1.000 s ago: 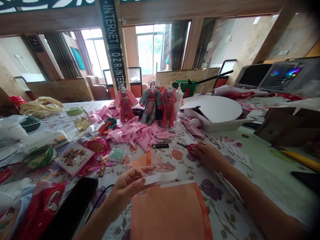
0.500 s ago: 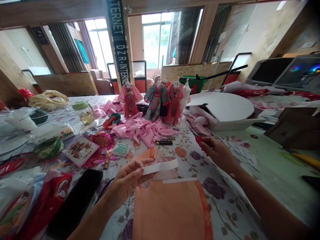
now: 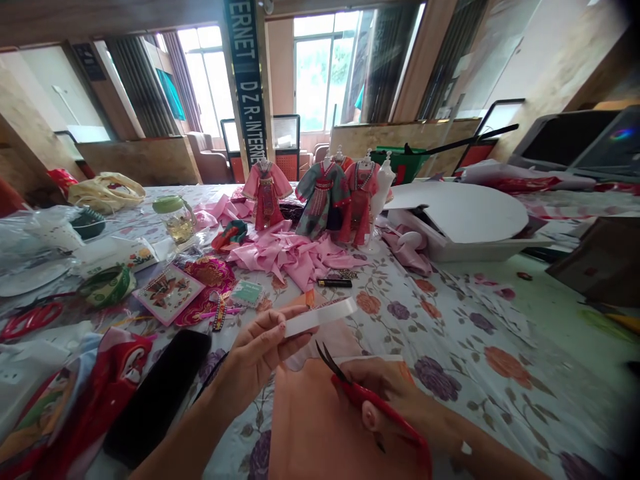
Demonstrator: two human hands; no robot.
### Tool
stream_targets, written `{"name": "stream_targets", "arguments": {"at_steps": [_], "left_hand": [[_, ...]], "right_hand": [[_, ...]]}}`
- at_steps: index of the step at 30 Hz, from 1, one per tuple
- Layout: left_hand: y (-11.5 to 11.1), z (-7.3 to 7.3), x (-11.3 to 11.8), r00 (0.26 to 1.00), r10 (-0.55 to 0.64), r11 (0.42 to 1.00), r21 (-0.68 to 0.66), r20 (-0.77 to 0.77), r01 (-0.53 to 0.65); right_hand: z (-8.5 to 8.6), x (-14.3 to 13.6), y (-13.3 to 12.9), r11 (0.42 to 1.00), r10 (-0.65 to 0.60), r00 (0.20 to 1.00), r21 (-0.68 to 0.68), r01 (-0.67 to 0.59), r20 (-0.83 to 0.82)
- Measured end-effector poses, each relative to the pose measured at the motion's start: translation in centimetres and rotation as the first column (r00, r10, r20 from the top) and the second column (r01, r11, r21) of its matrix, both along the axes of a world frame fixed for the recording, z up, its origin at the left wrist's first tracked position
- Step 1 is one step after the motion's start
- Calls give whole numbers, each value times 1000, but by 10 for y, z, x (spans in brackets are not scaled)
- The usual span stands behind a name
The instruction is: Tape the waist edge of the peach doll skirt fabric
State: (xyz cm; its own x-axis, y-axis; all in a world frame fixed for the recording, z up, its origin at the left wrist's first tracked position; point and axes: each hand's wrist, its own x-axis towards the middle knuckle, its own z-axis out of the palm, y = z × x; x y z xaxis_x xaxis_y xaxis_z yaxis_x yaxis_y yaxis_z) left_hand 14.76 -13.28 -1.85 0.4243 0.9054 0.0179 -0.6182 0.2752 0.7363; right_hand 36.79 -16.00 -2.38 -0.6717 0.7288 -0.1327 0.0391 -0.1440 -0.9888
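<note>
My left hand (image 3: 270,337) pinches a roll of white tape (image 3: 320,319) above the orange fabric. Red-handled scissors (image 3: 363,395) are in my right hand (image 3: 383,400), their dark blades slightly parted and pointing up and left toward the tape. Beneath both hands lies the orange fabric (image 3: 315,427), with a white strip partly visible along its top edge. Paler sheer cloth (image 3: 340,337) shows beyond that edge.
Small dressed dress forms (image 3: 320,197) stand behind pink fabric scraps (image 3: 300,257). A black phone (image 3: 160,397) lies at left, near a patterned card (image 3: 169,293). A black lighter (image 3: 335,283) is ahead; a round white board (image 3: 460,210) rests at back right.
My right hand has come back from the far right, now with the scissors over the orange fabric. My left hand still holds the tape, slightly turned. The view has shifted a little.
</note>
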Motion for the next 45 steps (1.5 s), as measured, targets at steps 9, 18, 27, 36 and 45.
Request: {"name": "stream_targets", "arguments": {"at_steps": [9,18,27,36,45], "left_hand": [[-5,1,3,1000,5,1000,-12,-21,-5],[-8,1,5,999,0,1000,2,-53,1],[-9,3,5,995,-3,1000,31,-97,6],[-10,4,4,993,-7,998,68,-116,15],[-9,3,4,991,-4,996,89,-132,15]], "right_hand": [[-7,2,4,996,-39,999,75,37,21],[-11,0,2,992,-112,994,57,113,-18],[-5,-4,0,987,-162,985,-14,161,-58],[-14,-8,-2,979,-201,970,-57,195,-136],[-19,-11,-4,969,-246,962,-7,247,-123]]}}
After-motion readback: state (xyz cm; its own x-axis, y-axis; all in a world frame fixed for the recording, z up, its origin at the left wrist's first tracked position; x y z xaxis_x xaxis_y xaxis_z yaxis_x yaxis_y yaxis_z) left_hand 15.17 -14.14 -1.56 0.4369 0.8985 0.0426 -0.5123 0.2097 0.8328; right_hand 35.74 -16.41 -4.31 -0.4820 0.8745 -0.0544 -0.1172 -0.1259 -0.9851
